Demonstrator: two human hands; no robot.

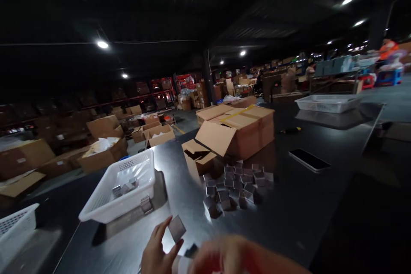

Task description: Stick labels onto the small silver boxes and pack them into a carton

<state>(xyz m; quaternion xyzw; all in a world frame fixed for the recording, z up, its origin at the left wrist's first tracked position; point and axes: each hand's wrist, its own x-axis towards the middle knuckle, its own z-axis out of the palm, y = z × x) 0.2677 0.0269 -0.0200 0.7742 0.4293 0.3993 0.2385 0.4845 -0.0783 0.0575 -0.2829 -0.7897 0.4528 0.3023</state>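
Note:
My left hand point(157, 248) pinches a silver-grey cube point(177, 228) between thumb and fingertips, above the dark metal table point(173, 165). Beside it at the lower edge, my right hand point(221, 252) is smeared by motion; its fingers cannot be made out, and something red shows beneath. A small dark object point(192, 251) lies between the hands, partly hidden. Several similar shiny cubes point(236, 186) stand grouped on the table ahead. More cubes point(126, 187) lie in a white plastic basket point(112, 214) at left, and a small metal piece point(146, 204) rests against its outside.
An open cardboard box point(253, 132) stands behind the cube group. To its right are a phone point(309, 159), a black-and-yellow tool point(291, 130) and another white basket point(329, 105). A further basket point(19, 231) is cut off at left. Cartons fill the floor beyond.

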